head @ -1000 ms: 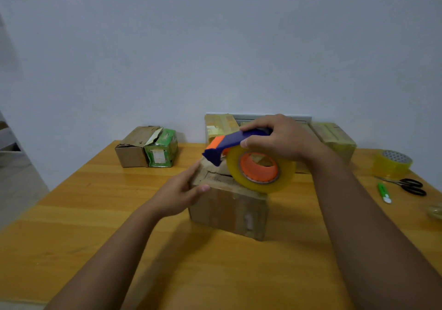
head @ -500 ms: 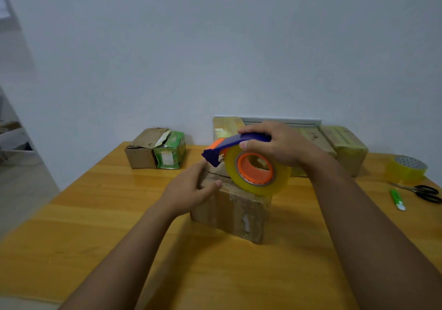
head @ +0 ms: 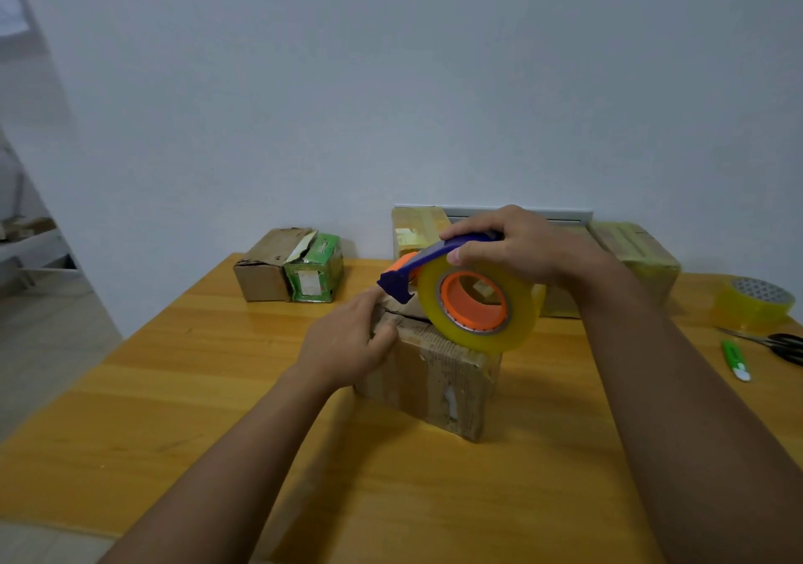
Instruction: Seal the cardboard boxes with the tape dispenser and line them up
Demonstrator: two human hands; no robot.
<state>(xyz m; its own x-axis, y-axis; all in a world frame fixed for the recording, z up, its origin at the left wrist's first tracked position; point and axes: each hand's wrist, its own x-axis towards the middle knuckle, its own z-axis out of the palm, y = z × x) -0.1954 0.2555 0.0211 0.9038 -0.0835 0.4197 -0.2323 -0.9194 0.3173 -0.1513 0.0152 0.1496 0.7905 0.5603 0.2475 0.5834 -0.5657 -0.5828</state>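
A worn cardboard box (head: 434,381) stands in the middle of the wooden table (head: 174,411). My left hand (head: 347,339) holds its upper left edge, thumb on the top and fingers curled at the side. My right hand (head: 521,246) grips the blue handle of the tape dispenser (head: 473,298), whose yellow roll with an orange core rests on the box's top. The blue nose points left, close to my left fingers. Two taped boxes stand at the back, one (head: 417,228) behind the dispenser and one (head: 638,255) to the right.
A brown box (head: 265,272) with an open flap and a green box (head: 315,270) sit at the back left. At the right lie a spare tape roll (head: 754,305), black scissors (head: 782,346) and a green cutter (head: 734,359). The wall runs just behind the table.
The dispenser has shifted slightly toward me along the box top. My left hand has closed in more on the box's upper left edge. The view has drifted left.
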